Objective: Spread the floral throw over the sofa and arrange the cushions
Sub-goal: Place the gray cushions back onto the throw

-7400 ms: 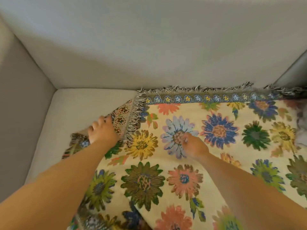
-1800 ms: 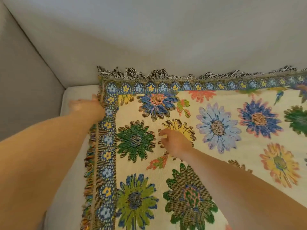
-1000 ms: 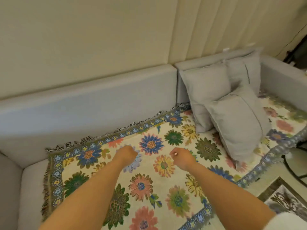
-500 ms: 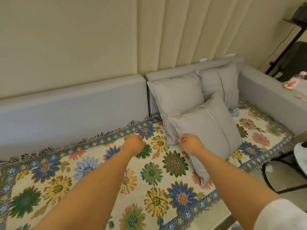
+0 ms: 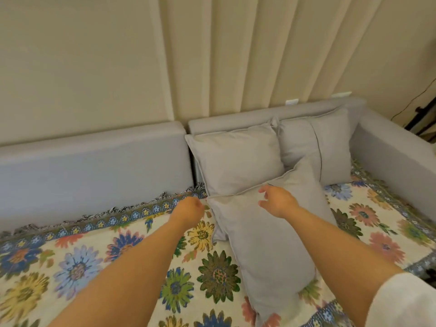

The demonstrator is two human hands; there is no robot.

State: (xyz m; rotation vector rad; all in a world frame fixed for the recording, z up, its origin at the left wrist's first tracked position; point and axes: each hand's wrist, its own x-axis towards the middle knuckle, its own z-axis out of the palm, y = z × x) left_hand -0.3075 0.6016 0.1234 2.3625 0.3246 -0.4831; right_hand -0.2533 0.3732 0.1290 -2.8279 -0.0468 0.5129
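My left hand [image 5: 188,210] hangs over the back edge of the floral throw [image 5: 77,265], fingers curled in on nothing, just beside the near-left corner of the front cushion [image 5: 266,244]. The throw already lies flat over the sofa [image 5: 94,159] seat, its fringe against the backrest. That cushion lies tipped forward on the throw, its long axis running from the backrest toward the sofa's front edge, its top leaning on the two cushions [image 5: 236,159] propped against the back right corner. My right hand [image 5: 277,201] hovers right over its upper edge, fingers [image 5: 264,190] spread apart and holding nothing, so I judge the right is nearer and should take it first.
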